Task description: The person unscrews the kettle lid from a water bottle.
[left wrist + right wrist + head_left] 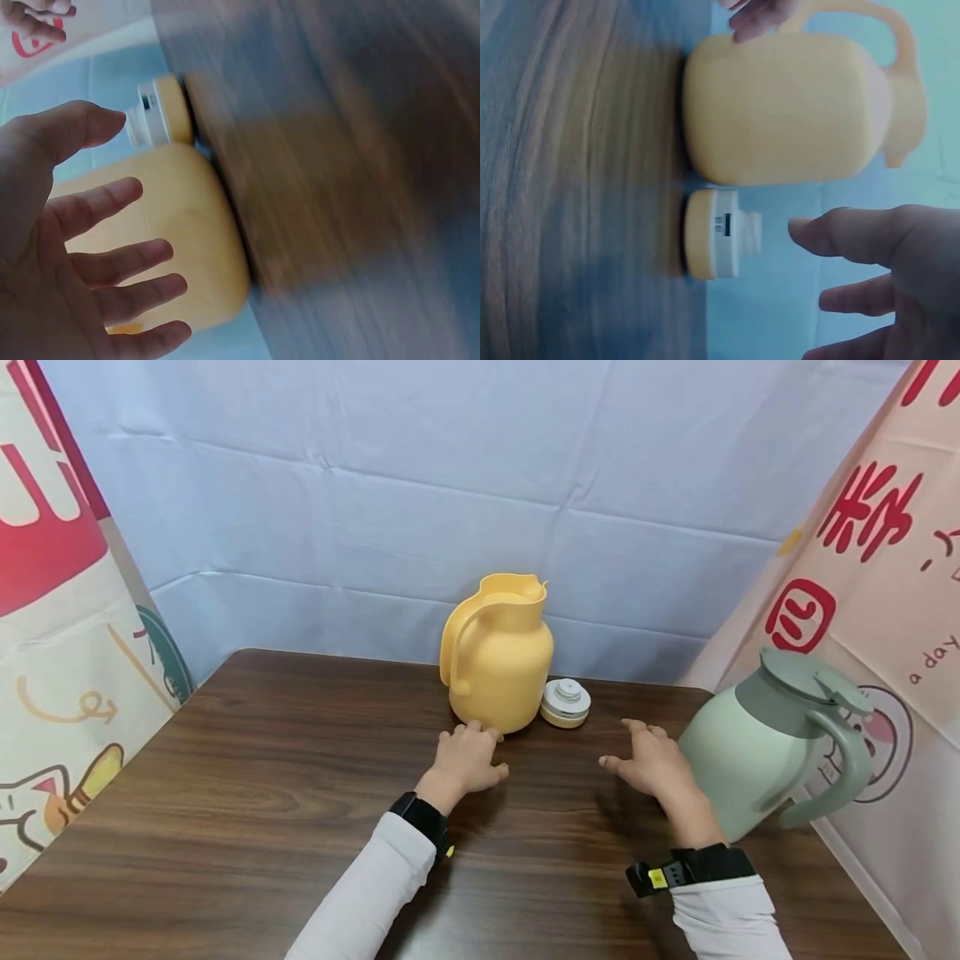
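A yellow thermos jug stands upright near the table's back edge, its handle to the left and its top uncovered. Right beside it sits its round white-and-yellow lid, narrow white part upward. My left hand is in front of the jug, fingers spread and overlapping its base in the head view; in the left wrist view the fingers lie across the jug's body. With thumb and fingers apart, my right hand hovers to the right of the lid, holding nothing. The lid shows beyond its thumb in the right wrist view.
A green thermos jug, lid on and handle to the right, stands at the table's right side, just beyond my right hand. The brown wooden table meets a pale blue cloth at the back. Printed cloths hang on both sides.
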The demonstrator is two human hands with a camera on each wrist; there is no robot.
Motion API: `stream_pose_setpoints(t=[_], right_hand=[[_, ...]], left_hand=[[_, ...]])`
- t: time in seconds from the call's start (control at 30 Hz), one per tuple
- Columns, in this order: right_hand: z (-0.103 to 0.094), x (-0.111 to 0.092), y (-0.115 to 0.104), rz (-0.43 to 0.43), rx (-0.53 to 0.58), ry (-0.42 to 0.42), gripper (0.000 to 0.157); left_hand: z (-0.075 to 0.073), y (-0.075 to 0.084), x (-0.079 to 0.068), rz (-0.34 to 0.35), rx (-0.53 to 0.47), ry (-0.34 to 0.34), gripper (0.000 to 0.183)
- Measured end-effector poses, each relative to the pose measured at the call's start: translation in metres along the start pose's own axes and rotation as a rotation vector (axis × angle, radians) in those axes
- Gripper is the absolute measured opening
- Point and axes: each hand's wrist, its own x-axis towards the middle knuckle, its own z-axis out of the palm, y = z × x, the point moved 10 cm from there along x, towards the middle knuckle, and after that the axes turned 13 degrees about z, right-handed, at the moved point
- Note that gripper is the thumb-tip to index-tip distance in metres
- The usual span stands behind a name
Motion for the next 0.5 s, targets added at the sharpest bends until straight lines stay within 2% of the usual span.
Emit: stream_pose_setpoints(t=[0.23,0.5], right_hand=[[-0.017,-0.026,0.009,0.014,0.014,0.033,0.078],[-0.038,-0.050,0.013,-0.016,0.054,0.078,0.081]], left_hand=[[0.007,0.028,0.003,0.047,0.013,-0.021,0.047],[0.012,0.049,0.008,0.097,0.022,-0.037,0.048]])
